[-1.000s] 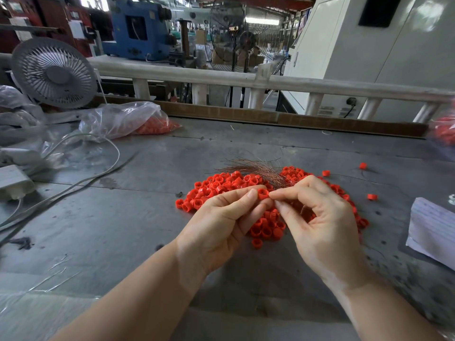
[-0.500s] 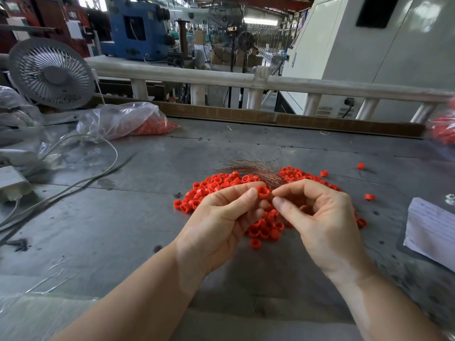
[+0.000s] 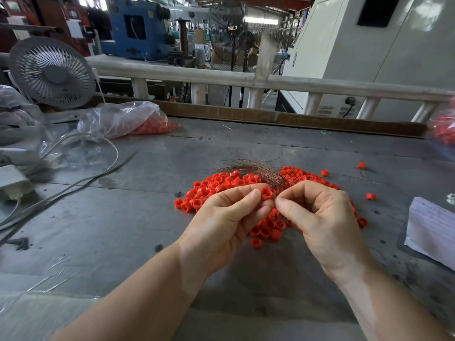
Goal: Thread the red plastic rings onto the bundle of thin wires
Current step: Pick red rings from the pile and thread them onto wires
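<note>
Rings (image 3: pixel 216 185) are heaped in a loose red pile on the grey table (image 3: pixel 123 217), with a few strays lying apart to the right. One ring (image 3: pixel 266 193) is pinched between thumb and forefinger of the left hand (image 3: pixel 221 225), its bore turned toward the camera. The wires (image 3: pixel 256 168) are gathered at one end at the fingertips of the right hand (image 3: pixel 325 222) and fan out up and to the left over the pile. The right hand is curled, thumb against forefinger; the wire ends seem to be pinched there, though the strands are too fine at that spot for certainty. The held ring is just beside the right thumb tip, and the two hands nearly touch.

Compared with a second ago, the right hand is seen to have curled tighter, its knuckles raised and its fingers tucked under, where before they lay flatter over the pile. The left hand has been kept in much the same grip and place. The wire fan and the pile appear unchanged.

Behind the pile a bag (image 3: pixel 123 119) with more red pieces lies beside a fan (image 3: pixel 51 72). A cable (image 3: pixel 103 143) loops across the left of the table, and paper (image 3: pixel 433 230) lies at the right edge
</note>
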`<state>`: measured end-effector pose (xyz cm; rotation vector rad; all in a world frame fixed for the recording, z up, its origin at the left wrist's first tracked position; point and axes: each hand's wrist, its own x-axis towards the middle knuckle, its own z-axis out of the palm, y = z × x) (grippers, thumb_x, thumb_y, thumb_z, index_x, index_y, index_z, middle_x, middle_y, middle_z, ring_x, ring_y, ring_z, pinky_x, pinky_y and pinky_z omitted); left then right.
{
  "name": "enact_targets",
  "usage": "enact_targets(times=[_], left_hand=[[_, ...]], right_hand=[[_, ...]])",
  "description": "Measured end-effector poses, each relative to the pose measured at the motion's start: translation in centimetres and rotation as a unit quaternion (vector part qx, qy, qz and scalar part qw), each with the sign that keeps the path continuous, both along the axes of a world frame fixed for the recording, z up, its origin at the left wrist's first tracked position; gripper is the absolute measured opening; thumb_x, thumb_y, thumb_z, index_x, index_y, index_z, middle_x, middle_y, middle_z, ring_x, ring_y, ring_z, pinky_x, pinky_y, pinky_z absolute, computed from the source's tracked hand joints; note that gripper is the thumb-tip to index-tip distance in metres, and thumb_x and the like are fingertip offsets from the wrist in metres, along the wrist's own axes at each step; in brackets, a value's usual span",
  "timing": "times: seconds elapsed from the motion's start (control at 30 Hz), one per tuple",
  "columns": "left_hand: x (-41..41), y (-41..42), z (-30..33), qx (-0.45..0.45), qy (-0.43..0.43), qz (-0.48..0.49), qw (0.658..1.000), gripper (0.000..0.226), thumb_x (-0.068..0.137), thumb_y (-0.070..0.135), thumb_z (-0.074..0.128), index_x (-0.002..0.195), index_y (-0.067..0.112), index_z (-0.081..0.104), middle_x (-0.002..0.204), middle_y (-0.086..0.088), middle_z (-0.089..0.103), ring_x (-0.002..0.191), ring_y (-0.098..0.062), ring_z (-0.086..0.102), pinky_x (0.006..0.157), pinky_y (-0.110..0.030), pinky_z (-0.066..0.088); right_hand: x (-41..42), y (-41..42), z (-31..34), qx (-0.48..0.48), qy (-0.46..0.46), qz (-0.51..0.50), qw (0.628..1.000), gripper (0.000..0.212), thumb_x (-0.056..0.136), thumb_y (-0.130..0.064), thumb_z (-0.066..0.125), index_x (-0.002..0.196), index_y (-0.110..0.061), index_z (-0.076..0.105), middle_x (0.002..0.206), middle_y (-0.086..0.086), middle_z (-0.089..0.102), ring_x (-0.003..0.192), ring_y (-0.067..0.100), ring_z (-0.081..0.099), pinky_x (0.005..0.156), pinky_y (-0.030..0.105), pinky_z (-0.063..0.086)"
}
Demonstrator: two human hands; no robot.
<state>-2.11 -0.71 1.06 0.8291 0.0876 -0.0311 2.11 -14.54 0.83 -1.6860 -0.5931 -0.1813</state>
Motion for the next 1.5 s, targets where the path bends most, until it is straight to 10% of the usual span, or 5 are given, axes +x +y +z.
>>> enact_targets(times=[1.5], left_hand=[[0.13, -0.45, -0.31, 0.031, -0.022, 0.007, 0.999, 0.016, 0.068, 0.009, 0.059, 0.073, 0.005, 0.074, 0.066, -0.009, 0.067, 0.057, -0.009, 0.065, 0.058, -0.015, 0.055]], right_hand=[[-0.16, 0.12, 0.21, 0.002, 0.076, 0.027, 0.997, 0.010, 0.065, -0.018, 0.058, 0.056, -0.021, 0.064, 0.044, -0.009, 0.048, 0.045, 0.003, 0.037, 0.044, 0.015, 0.033]])
